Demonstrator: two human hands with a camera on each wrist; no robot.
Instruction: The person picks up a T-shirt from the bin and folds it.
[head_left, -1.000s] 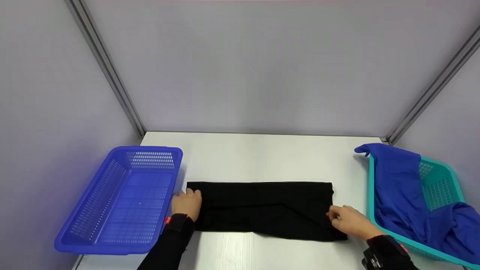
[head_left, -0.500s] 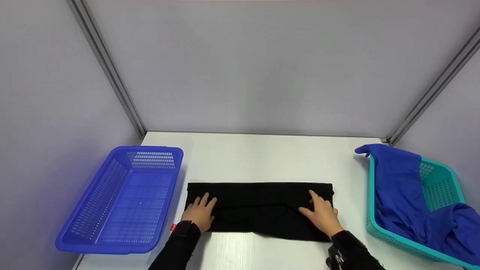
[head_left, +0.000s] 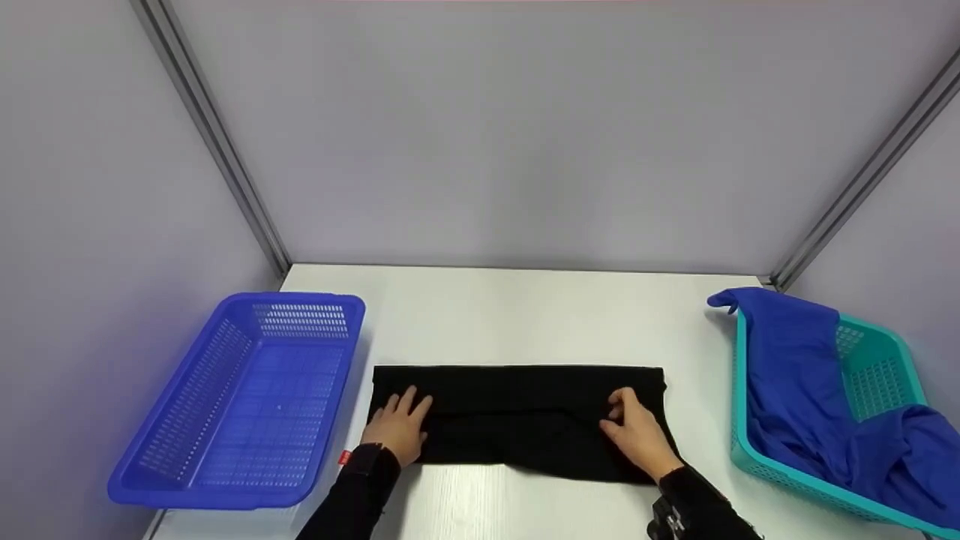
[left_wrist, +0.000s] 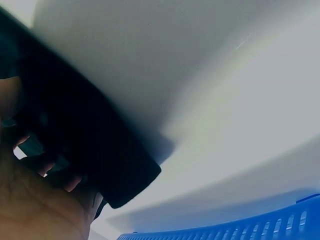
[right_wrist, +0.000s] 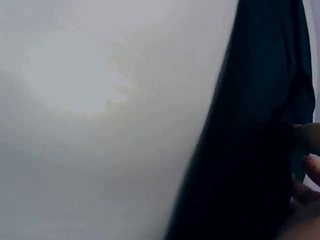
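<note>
A black cloth [head_left: 510,420], folded into a long strip, lies crosswise on the white table in the head view. My left hand [head_left: 396,431] rests on its left end with the fingers spread. Over the right end is my right hand [head_left: 643,439], its fingers loosely bent and a gap showing between thumb and forefinger. The left wrist view has the cloth's folded corner [left_wrist: 115,165] beyond the left palm [left_wrist: 37,210]. In the right wrist view, the cloth's long edge [right_wrist: 235,130] runs past the right fingers [right_wrist: 306,137], which are partly out of frame.
To the left stands a blue perforated plastic basket [head_left: 346,360] with nothing in it. A teal basket [head_left: 889,375] on the right holds a rumpled blue cloth [head_left: 795,375], one end hanging over its rim. Grey panels [head_left: 525,150] enclose the table [head_left: 525,315] at the back and sides.
Both hands have moved inward from the black cloth's ends onto its top. The left fingers have spread; the right fingers straightened, then bent a little. The cloth has stayed in place.
</note>
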